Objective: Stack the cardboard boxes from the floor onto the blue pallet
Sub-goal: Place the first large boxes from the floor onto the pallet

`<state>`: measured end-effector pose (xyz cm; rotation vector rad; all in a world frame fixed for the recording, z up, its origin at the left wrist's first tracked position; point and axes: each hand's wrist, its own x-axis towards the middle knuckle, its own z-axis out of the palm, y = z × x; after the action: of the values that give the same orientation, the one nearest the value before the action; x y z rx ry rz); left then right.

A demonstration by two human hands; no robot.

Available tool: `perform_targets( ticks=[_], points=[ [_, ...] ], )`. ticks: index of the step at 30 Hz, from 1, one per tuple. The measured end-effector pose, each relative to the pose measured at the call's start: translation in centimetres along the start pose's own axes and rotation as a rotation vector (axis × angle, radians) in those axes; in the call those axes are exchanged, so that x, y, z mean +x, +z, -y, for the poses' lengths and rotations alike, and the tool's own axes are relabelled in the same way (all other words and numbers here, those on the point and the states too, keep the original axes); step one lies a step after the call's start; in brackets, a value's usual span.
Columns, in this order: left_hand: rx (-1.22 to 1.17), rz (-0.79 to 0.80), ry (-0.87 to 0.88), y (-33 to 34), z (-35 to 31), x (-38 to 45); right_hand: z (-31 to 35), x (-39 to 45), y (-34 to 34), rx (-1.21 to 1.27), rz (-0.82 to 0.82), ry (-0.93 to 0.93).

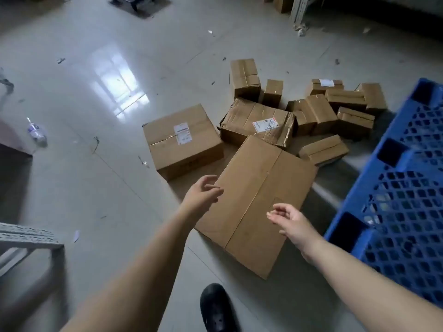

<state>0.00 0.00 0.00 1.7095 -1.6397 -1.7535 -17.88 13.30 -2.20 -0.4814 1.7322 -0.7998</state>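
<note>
Over large flat cardboard box (pixel 256 202) we're reaching, left hand (pixel 203 195) and right hand (pixel 291 222) loosely spread, empty; looking stiff, bulky; gripping opposite edges

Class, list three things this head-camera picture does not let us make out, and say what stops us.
1. Pallet: cut by the right edge, so its load is unseen.
2. Labels: print too small.
3. Large box: whether the left hand or right hand touches it is unclear.
</note>
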Motion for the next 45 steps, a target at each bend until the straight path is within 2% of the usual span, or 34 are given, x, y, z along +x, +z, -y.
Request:
perform_targets(
  ticks=[6,11,15,19,22,26,29,32,37,40,45],
  points=[
    [0.052,0.017,-0.089,3.5,10.0,6.5,-10.2,6.7,2.4,-0.102,-0.016,0.188],
    [0.062,0.003,-0.119,5.9,16.8,12.3,-17.1,12.0,3.5,-0.193,-0.240,0.284],
    [0.123,-0.042,-0.051,6.7,20.2,16.8,-19.7,15.8,3.6,-0.254,-0.403,0.271],
    [0.357,-0.210,-0.021,6.0,22.6,20.7,-21.4,19.4,3.3,-0.138,-0.475,0.319],
    [0.326,-0.293,-0.144,5.2,24.6,22.5,-22.5,21.0,2.8,-0.017,-0.510,0.377],
    [0.288,-0.267,-0.245,4.4,26.8,22.8,-23.7,21.5,2.3,0.117,-0.535,0.357],
    [0.212,-0.336,-0.250,4.3,27.3,21.5,-23.4,20.9,1.6,0.177,-0.541,0.294],
    [0.256,-0.479,-0.239,4.4,26.4,18.9,-21.6,20.0,0.4,0.175,-0.528,0.210],
    [0.329,-0.699,-0.178,3.2,20.5,14.5,-15.4,18.3,-1.9,0.102,-0.415,0.130],
    [0.352,-0.694,-0.105,2.0,15.7,12.0,-11.4,16.1,-3.6,0.032,-0.294,0.131],
    [0.214,-0.596,-0.290,1.6,13.2,7.3,-8.1,11.1,-6.9,0.022,-0.136,0.191]
  ],
)
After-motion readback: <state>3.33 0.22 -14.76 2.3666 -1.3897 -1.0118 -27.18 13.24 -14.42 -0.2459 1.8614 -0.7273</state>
